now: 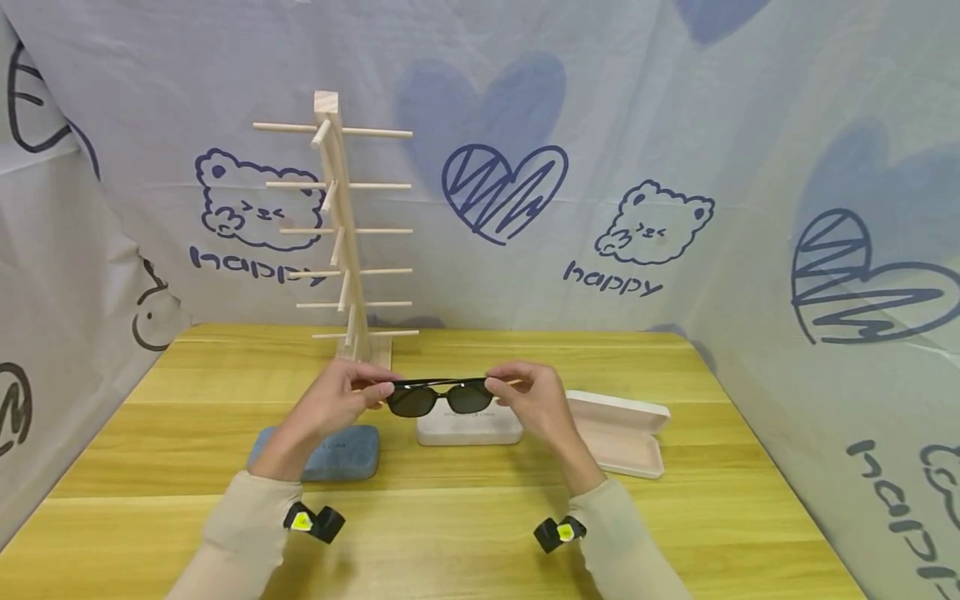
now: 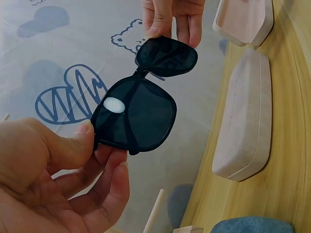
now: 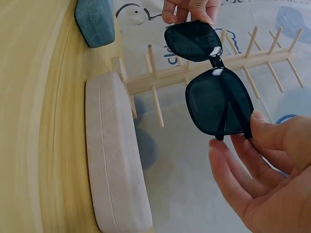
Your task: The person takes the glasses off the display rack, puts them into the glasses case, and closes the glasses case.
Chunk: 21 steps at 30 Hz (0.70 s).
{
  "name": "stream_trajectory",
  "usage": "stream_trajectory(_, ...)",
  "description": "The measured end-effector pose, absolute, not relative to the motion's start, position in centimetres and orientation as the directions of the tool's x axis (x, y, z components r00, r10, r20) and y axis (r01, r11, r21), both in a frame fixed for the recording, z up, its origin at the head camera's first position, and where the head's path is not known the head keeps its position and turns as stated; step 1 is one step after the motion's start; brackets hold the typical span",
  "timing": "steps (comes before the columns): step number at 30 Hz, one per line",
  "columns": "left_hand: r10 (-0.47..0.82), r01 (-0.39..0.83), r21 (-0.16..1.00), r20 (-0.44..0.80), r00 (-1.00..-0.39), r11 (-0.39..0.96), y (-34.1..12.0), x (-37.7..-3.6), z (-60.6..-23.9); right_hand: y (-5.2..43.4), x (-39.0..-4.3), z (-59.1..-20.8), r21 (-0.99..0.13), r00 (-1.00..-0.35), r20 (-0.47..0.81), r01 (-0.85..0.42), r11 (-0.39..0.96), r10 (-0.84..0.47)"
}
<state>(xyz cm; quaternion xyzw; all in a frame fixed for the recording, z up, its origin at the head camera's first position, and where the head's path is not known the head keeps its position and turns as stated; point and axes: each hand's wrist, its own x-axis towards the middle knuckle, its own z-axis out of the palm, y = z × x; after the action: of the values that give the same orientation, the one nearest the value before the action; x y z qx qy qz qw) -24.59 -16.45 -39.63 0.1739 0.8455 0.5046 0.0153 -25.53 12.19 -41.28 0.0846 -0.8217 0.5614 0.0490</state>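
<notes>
A pair of black sunglasses [image 1: 438, 396] with dark lenses is held in the air between both hands, above the wooden table [image 1: 187, 508]. My left hand [image 1: 373, 392] pinches the left end of the frame with the thumb [image 2: 73, 145] on top and the fingers under it. My right hand [image 1: 498, 386] pinches the right end, its thumb [image 3: 272, 133] on the hinge corner. The temples look folded behind the lenses [image 2: 146, 109]. In the right wrist view the sunglasses [image 3: 214, 82] hang in front of the rack.
A tall wooden rack [image 1: 348, 233] with several pairs of pegs stands behind the hands. A closed white case [image 1: 468, 427] lies under the sunglasses, a blue case [image 1: 330, 454] to its left and an open pale case [image 1: 626, 433] to its right. Printed cloth walls surround the table.
</notes>
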Motion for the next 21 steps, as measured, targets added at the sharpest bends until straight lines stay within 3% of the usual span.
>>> stream_trajectory(7,0.333,0.278,0.882,0.150,-0.931,0.381,-15.4,-24.9,-40.1,13.8,-25.0,-41.2,-0.939,-0.988,0.136,-0.154,0.306,-0.078)
stream_trajectory(21,0.297,0.338,0.867,0.235,-0.926,0.367,-11.0,-25.2,-41.1,18.5,-24.0,-41.9,-0.911,-0.977,0.199,-0.212,0.354,-0.073)
